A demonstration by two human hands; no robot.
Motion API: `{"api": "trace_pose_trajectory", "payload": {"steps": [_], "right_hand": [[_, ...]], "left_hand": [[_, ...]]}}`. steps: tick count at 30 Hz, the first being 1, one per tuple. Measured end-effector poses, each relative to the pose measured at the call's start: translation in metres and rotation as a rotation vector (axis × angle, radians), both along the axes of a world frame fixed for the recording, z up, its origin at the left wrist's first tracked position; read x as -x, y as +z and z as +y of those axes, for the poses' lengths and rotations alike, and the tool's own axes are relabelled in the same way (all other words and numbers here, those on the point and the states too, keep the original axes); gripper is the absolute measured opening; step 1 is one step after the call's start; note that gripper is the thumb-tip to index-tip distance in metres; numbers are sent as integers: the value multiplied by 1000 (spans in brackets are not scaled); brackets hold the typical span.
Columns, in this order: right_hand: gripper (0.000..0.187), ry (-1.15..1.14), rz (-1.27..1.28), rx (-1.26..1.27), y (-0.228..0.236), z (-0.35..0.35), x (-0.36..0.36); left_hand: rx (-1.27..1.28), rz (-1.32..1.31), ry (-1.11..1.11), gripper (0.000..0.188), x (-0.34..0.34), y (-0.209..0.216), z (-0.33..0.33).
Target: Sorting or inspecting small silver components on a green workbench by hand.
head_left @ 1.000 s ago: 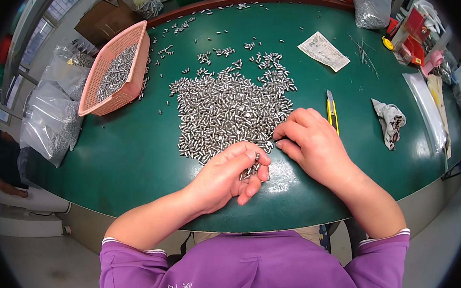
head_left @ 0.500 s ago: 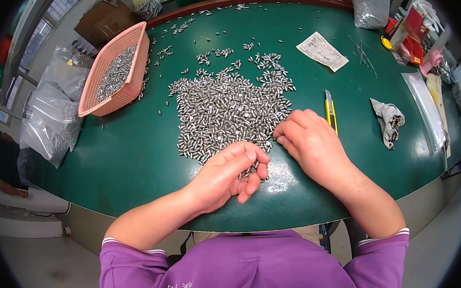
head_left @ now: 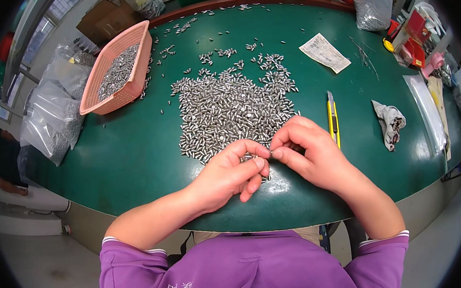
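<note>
Beside left hand [head_left: 224, 177], right hand [head_left: 315, 154] in pinch

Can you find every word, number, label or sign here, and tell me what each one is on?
Pale paper slip on the green table: rows of print, too small to read.
Purple shirt: small white characters on the front, which I won't copy out.
Cardboard box: dark marks, too blurred to read.
Small metal pieces: no writing I can make out.
</note>
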State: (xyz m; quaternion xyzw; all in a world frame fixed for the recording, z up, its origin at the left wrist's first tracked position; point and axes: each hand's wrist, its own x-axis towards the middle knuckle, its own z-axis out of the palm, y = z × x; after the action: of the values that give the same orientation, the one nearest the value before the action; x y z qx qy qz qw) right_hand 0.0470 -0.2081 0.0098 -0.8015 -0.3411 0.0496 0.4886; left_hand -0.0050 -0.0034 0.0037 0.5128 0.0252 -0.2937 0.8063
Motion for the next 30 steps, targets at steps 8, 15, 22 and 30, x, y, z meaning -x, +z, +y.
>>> {"api": "trace_pose_trajectory", "payload": {"steps": [8,15,22,30], "right_hand": [[8,109,-109,-115,-2,3,-3],[13,-93,-321,142,-9,-5,-10],[13,-99,-408,308,-10,-5,-8],[11,-79,-325,231,-5,-2,-3]], "left_hand": [[-21,-12,-16,17,1,-2,0],[37,-10,-7,12,-1,-2,-1],[54,10,-10,19,0,-2,0],[-2,-1,2,18,1,1,-1]]}}
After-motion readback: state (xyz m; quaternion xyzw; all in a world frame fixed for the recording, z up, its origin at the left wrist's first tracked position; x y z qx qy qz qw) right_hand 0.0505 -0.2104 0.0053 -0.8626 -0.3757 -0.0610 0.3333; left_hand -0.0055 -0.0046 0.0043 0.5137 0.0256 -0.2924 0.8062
